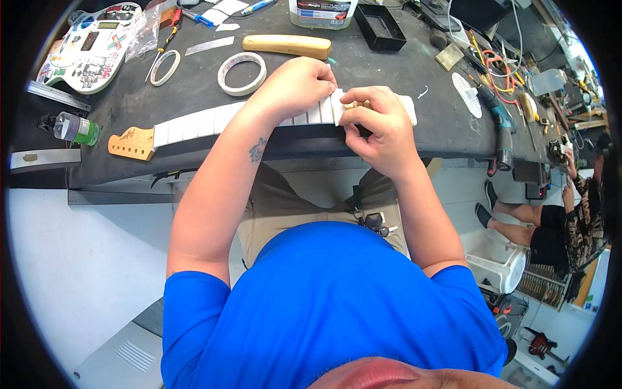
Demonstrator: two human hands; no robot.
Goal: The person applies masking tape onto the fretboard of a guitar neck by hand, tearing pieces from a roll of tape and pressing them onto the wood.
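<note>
A guitar neck (188, 127) lies along the front of the bench, its bare wooden headstock (133, 143) to the left. Pale masking tape covers its fretboard in strips, with thin fret lines between them. Near the body end, my left hand (299, 85) is closed, its fingertips pinched at the upper end of a strip of masking tape (337, 107). My right hand (382, 123) curls in from the right, thumb and fingers bent around the lower part of that strip. The fingers partly hide the end of the neck.
Behind the neck are a tape roll (241, 74), a smaller roll (165, 68), a wooden block (287, 46), a black tray (380, 27) and a jug (322, 13). A stickered guitar body (91, 48) lies left, a power tool (499, 120) right. Another person (557, 227) is at far right.
</note>
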